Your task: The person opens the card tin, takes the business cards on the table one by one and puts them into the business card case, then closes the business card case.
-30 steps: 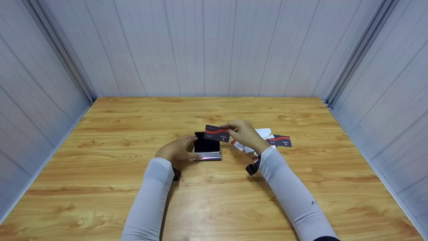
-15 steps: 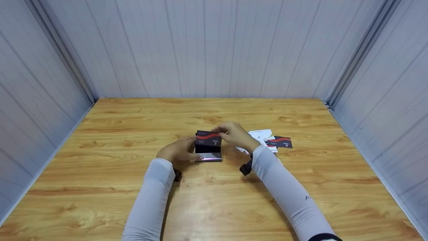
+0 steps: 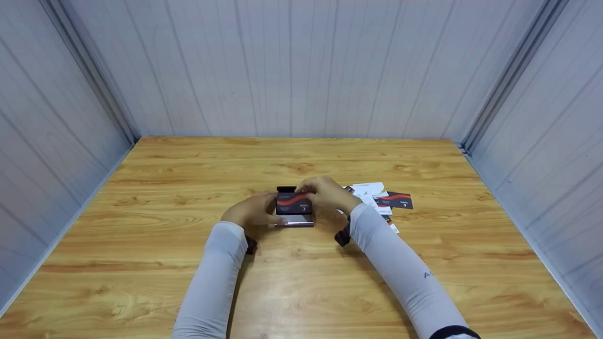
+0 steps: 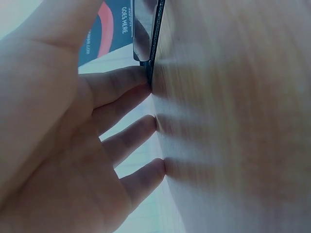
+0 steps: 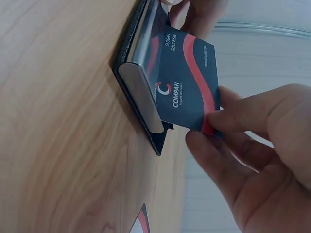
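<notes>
A dark business card (image 5: 187,77) with a red wave stripe slants into the metal front of an open business card case (image 3: 301,220). My right hand (image 3: 325,193) pinches the card's outer corner between thumb and fingers. At the case's left end, my left hand (image 3: 252,209) holds it, thumb by the metal front and index finger at the side edge. Its other fingertips (image 4: 155,165) rest on the table. In the right wrist view, the metal cover (image 5: 141,94) stands over the black base, with the card's lower edge tucked behind it.
To the right lies a loose pile of white cards (image 3: 370,189), partly behind the right hand. A dark red-striped card (image 3: 400,200) sticks out of the pile. The wooden table (image 3: 292,282) meets pale panelled walls (image 3: 292,70) at the back and sides.
My right hand has brought the card left from beside the pile to above the case, then down towards its metal front. The left hand has stayed at the case.
</notes>
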Motion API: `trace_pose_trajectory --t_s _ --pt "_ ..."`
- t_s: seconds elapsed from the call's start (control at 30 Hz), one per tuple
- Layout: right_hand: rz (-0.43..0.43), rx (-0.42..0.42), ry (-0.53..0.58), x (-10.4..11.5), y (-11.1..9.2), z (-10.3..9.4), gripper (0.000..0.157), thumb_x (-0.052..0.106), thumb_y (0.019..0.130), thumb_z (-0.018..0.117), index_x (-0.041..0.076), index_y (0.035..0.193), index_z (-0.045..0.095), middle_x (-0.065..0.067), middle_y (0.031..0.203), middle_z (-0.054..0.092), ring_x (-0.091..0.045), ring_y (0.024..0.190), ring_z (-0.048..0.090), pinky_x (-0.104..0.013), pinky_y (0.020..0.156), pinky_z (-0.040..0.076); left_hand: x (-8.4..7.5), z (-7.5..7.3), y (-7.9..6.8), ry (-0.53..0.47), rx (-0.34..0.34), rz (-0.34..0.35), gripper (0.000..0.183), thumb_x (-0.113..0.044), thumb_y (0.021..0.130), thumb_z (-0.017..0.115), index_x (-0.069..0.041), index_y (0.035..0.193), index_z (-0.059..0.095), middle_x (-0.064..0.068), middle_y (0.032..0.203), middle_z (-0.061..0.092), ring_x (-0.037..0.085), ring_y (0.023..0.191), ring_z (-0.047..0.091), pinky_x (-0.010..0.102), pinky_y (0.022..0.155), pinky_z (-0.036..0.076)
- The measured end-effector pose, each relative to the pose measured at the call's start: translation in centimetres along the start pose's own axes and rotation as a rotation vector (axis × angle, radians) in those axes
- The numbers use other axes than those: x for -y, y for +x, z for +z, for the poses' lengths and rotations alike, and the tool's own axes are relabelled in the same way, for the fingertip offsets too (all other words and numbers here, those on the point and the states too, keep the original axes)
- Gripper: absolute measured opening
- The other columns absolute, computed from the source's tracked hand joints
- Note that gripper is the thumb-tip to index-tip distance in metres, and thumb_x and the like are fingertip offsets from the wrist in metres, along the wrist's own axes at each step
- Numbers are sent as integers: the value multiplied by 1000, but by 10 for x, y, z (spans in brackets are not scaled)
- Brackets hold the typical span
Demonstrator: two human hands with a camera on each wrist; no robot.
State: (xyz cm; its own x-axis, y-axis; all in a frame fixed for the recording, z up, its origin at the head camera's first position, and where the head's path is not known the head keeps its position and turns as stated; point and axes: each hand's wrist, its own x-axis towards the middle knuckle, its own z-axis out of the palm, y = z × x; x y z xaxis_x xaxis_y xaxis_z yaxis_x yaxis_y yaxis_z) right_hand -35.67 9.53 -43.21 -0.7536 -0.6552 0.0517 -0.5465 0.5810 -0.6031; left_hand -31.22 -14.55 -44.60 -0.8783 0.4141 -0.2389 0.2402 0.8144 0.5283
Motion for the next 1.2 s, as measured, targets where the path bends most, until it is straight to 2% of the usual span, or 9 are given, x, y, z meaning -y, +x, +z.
trace_pose_trajectory --t_s 0.2,0.43,0.63,1.2 --pt "49 93 -65 -3 2 5 18 6 97 66 6 112 76 -5 111 72 -19 108 63 -35 96 50 0 0 -1 3 20 -15 92 -52 90 72 -13 160 27 11 164 23 30 148 25 50 117 27" --pt "-4 82 -92 -4 2 9 17 3 95 67 4 108 76 -7 107 73 -21 105 64 -36 94 51 1 1 -1 -4 23 -11 92 -51 90 72 -12 160 26 12 164 23 32 149 23 51 118 25" --pt "-55 137 -138 -4 0 12 17 5 96 66 5 111 74 -7 109 70 -20 103 63 -36 94 50 1 0 -1 -6 19 -11 94 -52 89 73 -11 160 26 12 163 24 31 148 24 51 118 25" --pt "-82 164 -205 -1 -4 14 25 6 97 64 4 120 73 -10 109 66 -22 101 61 -36 90 52 0 -1 -2 -8 28 -1 91 -48 92 71 -8 160 25 14 163 23 32 149 21 50 119 23"
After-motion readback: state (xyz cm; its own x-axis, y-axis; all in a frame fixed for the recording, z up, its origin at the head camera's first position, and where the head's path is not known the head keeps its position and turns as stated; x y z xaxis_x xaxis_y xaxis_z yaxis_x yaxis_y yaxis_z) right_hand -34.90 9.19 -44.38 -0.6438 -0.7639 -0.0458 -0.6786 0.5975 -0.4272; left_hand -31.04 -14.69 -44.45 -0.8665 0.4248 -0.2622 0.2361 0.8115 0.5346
